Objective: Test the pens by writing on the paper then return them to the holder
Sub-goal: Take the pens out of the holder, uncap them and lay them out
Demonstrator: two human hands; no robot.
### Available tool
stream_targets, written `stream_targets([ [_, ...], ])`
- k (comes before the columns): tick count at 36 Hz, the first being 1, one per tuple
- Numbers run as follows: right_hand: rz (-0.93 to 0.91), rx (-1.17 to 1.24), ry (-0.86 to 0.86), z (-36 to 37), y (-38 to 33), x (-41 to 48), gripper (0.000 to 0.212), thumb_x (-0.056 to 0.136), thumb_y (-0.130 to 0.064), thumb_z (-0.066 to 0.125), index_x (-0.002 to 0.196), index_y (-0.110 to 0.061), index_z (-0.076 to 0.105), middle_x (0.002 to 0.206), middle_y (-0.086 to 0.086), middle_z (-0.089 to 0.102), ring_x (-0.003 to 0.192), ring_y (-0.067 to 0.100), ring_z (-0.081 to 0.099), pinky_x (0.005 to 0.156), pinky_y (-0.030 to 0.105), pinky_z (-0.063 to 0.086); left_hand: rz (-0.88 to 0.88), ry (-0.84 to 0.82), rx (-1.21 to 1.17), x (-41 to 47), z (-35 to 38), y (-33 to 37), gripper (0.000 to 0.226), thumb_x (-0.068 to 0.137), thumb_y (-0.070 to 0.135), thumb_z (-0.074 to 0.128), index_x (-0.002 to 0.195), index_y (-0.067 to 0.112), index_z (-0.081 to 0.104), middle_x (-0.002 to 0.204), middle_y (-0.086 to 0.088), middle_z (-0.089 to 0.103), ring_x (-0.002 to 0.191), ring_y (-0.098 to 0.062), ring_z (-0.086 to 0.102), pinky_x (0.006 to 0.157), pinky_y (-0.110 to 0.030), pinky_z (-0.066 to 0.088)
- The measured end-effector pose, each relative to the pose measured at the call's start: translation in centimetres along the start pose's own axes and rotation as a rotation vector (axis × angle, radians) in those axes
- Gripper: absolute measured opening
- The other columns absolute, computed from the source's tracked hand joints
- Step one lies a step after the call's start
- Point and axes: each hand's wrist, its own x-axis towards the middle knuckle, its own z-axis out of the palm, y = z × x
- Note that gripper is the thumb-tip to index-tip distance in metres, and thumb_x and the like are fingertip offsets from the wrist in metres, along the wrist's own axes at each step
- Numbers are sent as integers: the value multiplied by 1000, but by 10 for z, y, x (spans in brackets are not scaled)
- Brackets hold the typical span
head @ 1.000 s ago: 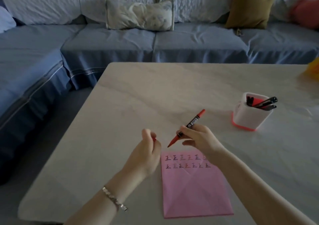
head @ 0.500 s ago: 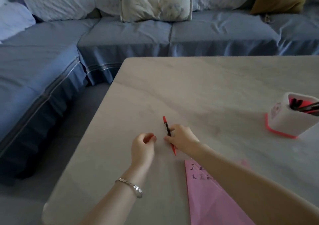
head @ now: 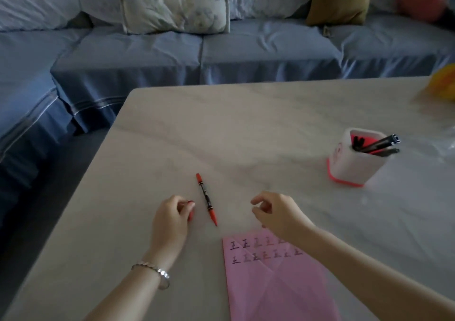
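Observation:
A red pen (head: 206, 199) lies uncapped on the table between my hands, tip toward me. My left hand (head: 172, 218) is curled around a small red cap (head: 190, 208), just left of the pen. My right hand (head: 277, 213) hovers to the pen's right with loosely bent fingers and nothing in it. Under my right forearm lies the pink paper (head: 275, 279), with two rows of written marks along its top. The white holder with a red base (head: 349, 164) stands at the right, with dark pens (head: 376, 144) leaning out of it.
The pale marble table (head: 246, 128) ends at its left edge close to my left arm. A blue sofa with cushions (head: 174, 8) wraps the far and left sides. A yellow object (head: 443, 84) and clear plastic (head: 445, 143) sit at the table's right edge.
My right hand set the red pen down on the table and let go, then drew away to the right. My left hand kept hold of the cap.

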Motion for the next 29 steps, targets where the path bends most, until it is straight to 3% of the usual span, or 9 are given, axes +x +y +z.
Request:
stream_targets([
  [2,9,-24,43,-23,15,-10,18,87,-19,54,102,-16,64,67,-3,60,70,21,64,54,18,44,35,28,64,-2,-1,1,12,83,18,65,74,11,61,76,-9,62,77,-27,58,68,-29,39],
  [5,2,-73,172,-63,34,-23,17,85,-16,57,100,-15,66,68,-3,59,62,15,57,53,8,37,112,103,168,-7,2,15,18,82,14,66,95,3,64,91,-18,60,91,-35,55,80,-38,43],
  [10,11,-156,527,-140,47,-35,19,82,-7,60,97,-13,68,75,5,60,63,15,50,54,0,35,210,-60,46,-16,9,60,21,84,17,63,104,10,61,85,-2,60,80,-23,60,73,-33,46],
  [14,-9,-232,728,-176,51,-31,15,80,-7,61,92,-9,68,81,9,62,73,22,54,62,20,34,299,-132,32,-24,15,83,16,84,18,64,100,16,62,78,8,61,70,-8,59,61,-16,40],
  [16,-14,-263,708,-180,52,-21,21,81,-10,62,101,-9,66,95,11,62,83,24,56,69,22,34,331,-155,39,-27,16,90,11,83,15,65,91,22,61,74,14,60,68,0,57,60,-9,37],
  [19,52,-289,566,-176,48,-2,33,84,-19,62,114,-7,59,112,13,57,100,31,54,78,28,37,311,-205,8,-30,14,95,22,84,14,62,78,34,55,74,18,61,71,2,58,62,-10,39],
  [22,57,-381,502,-171,46,13,21,84,-17,60,99,-3,64,101,19,61,93,35,56,75,34,41,296,-261,-31,-32,7,95,28,85,13,60,73,38,55,74,13,65,71,-3,61,62,-11,42],
  [25,78,-337,555,-170,46,13,13,83,-11,55,80,-3,65,80,20,64,77,38,60,66,38,48,269,-304,-56,-35,0,92,30,85,11,60,72,38,57,73,11,67,72,-3,63,66,-15,44],
  [29,47,-333,747,-171,41,-8,18,87,-18,53,89,-7,67,93,15,65,81,36,58,67,39,47,283,-323,-69,-37,-3,90,27,85,11,59,75,36,60,70,13,67,73,4,61,63,-7,44],
])
